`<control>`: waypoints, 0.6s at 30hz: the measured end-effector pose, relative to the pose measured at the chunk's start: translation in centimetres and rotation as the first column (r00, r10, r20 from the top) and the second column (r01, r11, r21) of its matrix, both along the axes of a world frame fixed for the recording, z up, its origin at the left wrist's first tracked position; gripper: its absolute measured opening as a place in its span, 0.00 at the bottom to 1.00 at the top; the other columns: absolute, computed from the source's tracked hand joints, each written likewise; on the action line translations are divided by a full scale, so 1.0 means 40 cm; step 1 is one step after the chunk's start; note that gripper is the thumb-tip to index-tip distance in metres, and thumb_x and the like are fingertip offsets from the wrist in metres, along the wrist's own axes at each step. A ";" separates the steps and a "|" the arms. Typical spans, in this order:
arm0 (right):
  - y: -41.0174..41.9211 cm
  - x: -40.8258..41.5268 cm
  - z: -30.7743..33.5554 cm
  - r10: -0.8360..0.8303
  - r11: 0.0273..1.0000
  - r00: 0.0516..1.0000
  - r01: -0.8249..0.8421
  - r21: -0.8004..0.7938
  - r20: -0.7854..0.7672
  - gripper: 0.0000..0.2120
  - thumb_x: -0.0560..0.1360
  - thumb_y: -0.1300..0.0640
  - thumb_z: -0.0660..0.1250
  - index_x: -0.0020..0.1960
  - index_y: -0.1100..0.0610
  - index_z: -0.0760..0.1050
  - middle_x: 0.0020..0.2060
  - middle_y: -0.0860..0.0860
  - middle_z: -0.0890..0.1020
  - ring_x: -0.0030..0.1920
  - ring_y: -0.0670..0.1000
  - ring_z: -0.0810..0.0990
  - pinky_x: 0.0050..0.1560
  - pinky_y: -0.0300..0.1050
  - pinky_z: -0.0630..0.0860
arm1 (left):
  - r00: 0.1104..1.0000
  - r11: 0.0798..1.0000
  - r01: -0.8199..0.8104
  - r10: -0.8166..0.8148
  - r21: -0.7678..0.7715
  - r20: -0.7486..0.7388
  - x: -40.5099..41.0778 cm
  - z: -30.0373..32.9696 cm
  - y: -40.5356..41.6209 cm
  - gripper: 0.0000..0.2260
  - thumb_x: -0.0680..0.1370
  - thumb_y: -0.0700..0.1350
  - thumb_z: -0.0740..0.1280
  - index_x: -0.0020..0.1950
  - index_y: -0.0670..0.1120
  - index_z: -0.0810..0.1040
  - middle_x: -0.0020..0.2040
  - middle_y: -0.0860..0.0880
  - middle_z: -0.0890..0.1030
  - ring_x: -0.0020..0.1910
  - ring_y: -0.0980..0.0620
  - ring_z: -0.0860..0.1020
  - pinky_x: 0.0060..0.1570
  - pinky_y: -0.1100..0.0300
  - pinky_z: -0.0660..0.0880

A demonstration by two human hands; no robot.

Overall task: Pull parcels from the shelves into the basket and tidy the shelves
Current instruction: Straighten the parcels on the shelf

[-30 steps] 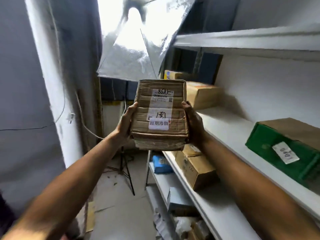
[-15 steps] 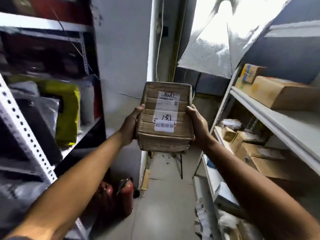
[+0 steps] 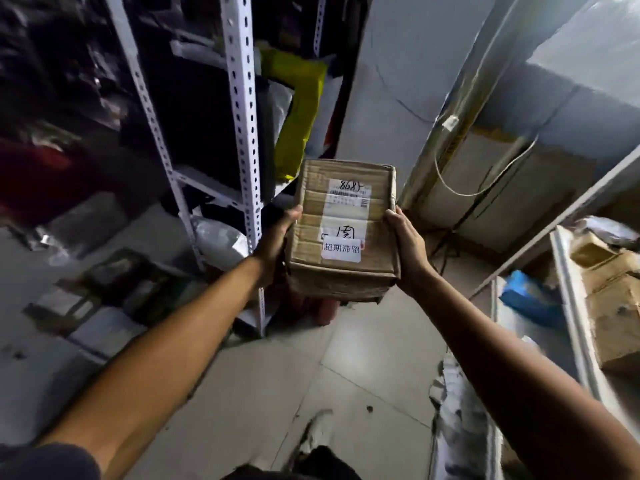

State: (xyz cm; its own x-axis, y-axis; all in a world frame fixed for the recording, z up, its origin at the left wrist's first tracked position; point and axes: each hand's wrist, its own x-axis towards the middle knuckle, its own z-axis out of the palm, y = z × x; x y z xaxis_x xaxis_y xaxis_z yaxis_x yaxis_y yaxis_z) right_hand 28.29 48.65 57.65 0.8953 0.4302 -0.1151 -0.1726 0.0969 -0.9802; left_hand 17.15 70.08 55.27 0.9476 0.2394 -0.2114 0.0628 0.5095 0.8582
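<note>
A taped brown cardboard parcel [image 3: 344, 230] with white labels, one marked 8685, is held up in front of me at chest height. My left hand [image 3: 277, 244] grips its left side and my right hand [image 3: 407, 251] grips its right side. The parcel hangs over the tiled floor between two shelf units. No basket is in view.
A perforated metal shelf rack [image 3: 242, 109] stands to the left, holding a yellow bag [image 3: 301, 112] and grey bags. White shelves [image 3: 571, 306] on the right carry cardboard boxes [image 3: 613, 306] and a blue packet [image 3: 530, 296]. Red cylinders [image 3: 323, 311] stand on the floor below the parcel.
The view has swung left and down, away from the right-hand shelves toward the dark rack and the floor. Both hands keep the same hold on the parcel.
</note>
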 end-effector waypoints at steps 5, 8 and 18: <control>0.115 -0.104 -0.108 0.165 0.985 0.984 -0.167 -0.038 -0.063 0.25 0.75 0.45 0.72 0.71 0.49 0.76 0.66 0.57 0.80 0.66 0.62 0.79 0.66 0.65 0.75 | 0.987 0.991 -0.127 0.123 -0.031 -0.104 -0.171 -0.146 0.092 0.35 0.69 0.66 0.74 0.67 0.45 0.80 0.64 0.39 0.81 0.64 0.39 0.79 0.69 0.40 0.71; 0.207 -0.136 -0.132 0.218 0.972 0.970 -0.226 -0.069 -0.108 0.26 0.75 0.46 0.73 0.72 0.47 0.75 0.65 0.55 0.81 0.64 0.60 0.80 0.63 0.61 0.78 | 0.959 0.971 -0.238 0.237 0.014 -0.158 -0.253 -0.187 0.150 0.33 0.71 0.68 0.72 0.67 0.48 0.80 0.64 0.41 0.82 0.64 0.40 0.80 0.70 0.39 0.71; 0.522 -0.225 -0.292 0.426 0.876 0.883 -0.457 -0.153 -0.196 0.20 0.81 0.51 0.67 0.72 0.45 0.73 0.63 0.54 0.81 0.59 0.55 0.84 0.54 0.54 0.84 | 0.816 0.865 -0.502 0.465 -0.021 -0.343 -0.465 -0.334 0.334 0.34 0.61 0.72 0.74 0.58 0.51 0.85 0.56 0.45 0.86 0.58 0.42 0.83 0.67 0.37 0.73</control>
State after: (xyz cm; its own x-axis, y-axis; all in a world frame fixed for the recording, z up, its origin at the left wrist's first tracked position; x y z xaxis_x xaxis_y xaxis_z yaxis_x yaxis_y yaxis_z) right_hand 19.30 69.51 45.97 0.5822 0.7327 -0.3523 -0.3009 -0.2084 -0.9306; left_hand -1.46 83.46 41.92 0.5927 0.6075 -0.5288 0.0419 0.6325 0.7734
